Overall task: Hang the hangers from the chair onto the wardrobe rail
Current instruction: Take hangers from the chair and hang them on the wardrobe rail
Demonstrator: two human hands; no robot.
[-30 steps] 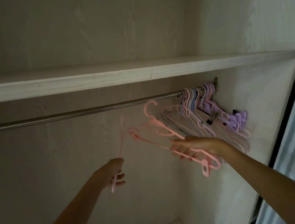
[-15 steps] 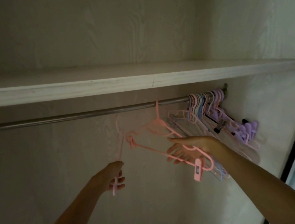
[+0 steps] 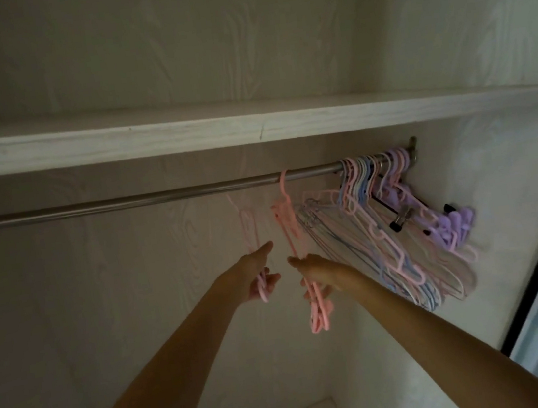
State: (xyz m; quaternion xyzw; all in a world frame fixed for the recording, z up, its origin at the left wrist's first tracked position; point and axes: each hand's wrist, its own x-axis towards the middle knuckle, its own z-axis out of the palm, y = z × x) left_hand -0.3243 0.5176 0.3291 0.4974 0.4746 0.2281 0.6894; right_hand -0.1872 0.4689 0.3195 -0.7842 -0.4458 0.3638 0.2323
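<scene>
Fingers of our right hand (image 3: pixel 319 274) curl round the lower bar of a pink hanger (image 3: pixel 294 234) whose hook sits over the rail (image 3: pixel 142 200) at frame centre, steadying it near the bunch of hangers (image 3: pixel 401 219) at right. Our left hand (image 3: pixel 257 274) pinches a paler pink hanger (image 3: pixel 250 230), hook below the rail, ready next.

Salmon-pink hanger (image 3: pixel 289 225) hooked on the metal rail (image 3: pixel 142 199); paler pink hanger (image 3: pixel 252 237) apparently below it.
</scene>
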